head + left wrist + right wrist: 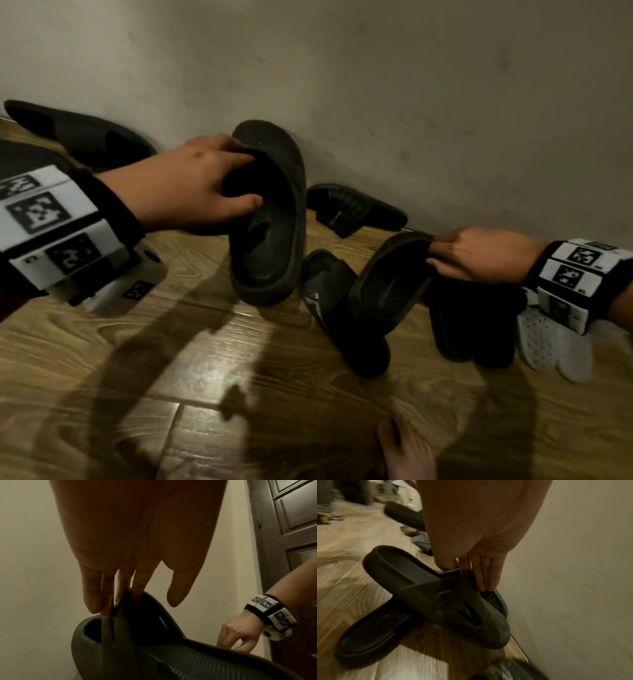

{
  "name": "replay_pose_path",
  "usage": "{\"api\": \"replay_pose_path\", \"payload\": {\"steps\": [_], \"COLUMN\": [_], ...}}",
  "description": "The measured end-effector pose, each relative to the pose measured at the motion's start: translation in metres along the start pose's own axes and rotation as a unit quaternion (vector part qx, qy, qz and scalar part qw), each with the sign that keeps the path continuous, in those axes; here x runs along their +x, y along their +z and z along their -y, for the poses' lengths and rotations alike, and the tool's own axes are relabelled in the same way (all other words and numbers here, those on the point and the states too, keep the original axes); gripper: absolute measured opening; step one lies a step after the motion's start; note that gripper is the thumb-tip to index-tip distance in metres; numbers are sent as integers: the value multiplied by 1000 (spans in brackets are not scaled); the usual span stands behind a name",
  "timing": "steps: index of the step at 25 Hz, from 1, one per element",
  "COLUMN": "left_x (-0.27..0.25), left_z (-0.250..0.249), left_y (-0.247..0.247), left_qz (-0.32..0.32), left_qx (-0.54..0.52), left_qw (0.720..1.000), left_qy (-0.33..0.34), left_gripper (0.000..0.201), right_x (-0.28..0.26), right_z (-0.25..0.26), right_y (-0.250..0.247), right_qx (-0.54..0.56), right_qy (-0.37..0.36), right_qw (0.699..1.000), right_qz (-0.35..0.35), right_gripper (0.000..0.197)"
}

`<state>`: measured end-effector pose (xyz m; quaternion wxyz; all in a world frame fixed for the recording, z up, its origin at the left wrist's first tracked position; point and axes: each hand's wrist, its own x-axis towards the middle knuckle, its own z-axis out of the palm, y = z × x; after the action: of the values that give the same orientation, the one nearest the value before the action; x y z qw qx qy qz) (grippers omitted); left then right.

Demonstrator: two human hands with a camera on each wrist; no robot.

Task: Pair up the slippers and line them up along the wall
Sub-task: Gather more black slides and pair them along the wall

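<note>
Wood-grain floor point(191, 370) meeting a plain wall point(376, 85). Nearest, at 6 o'clock, my bare foot point(406, 452). At 3 o'clock, my right hand point(479, 255), fingers pinching the strap of a dark slipper point(387, 287) tilted over a black slipper point(342, 318) on the floor. At 10 o'clock, my left hand point(185, 185), fingers curled round the strap of the matching slipper point(270, 219), held off the floor just before the wall.

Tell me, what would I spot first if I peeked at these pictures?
Two hands each lifting a dark slipper by the wall: the left hand grips one slipper by its strap, and the right hand pinches another. More slippers lie on the wooden floor, including white ones at far right.
</note>
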<state>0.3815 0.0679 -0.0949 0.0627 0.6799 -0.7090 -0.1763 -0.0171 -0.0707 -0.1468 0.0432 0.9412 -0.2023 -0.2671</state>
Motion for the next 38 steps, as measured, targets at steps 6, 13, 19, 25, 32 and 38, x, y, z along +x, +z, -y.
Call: {"api": "replay_pose_path", "payload": {"steps": [6,13,19,25,32,38], "left_x": [-1,-5,-11,-11,-12,34], "left_z": [-6,0,10,15,-18,-107], "left_y": [20,25,21,19,21,62], "left_qz": [12,19,14,18,4,50], "left_qx": [2,18,27,24,8,-10], "left_qw": [1000,999,999,999,996,984], "left_qy": [26,27,19,22,89,172], "left_gripper": [70,74,77,79,79,74], "right_x": [-15,22,44,95,76,15], "right_z": [-11,17,43,79,29,-56], "right_y": [23,33,13,-7,-19,1], "right_qx": [-11,30,119,165,254,262], "right_qy": [30,39,-6,-3,30,188], "right_qw": [999,997,993,984,967,946], "right_qz": [44,52,22,61,0,-20], "right_gripper": [54,67,72,73,29,27]}}
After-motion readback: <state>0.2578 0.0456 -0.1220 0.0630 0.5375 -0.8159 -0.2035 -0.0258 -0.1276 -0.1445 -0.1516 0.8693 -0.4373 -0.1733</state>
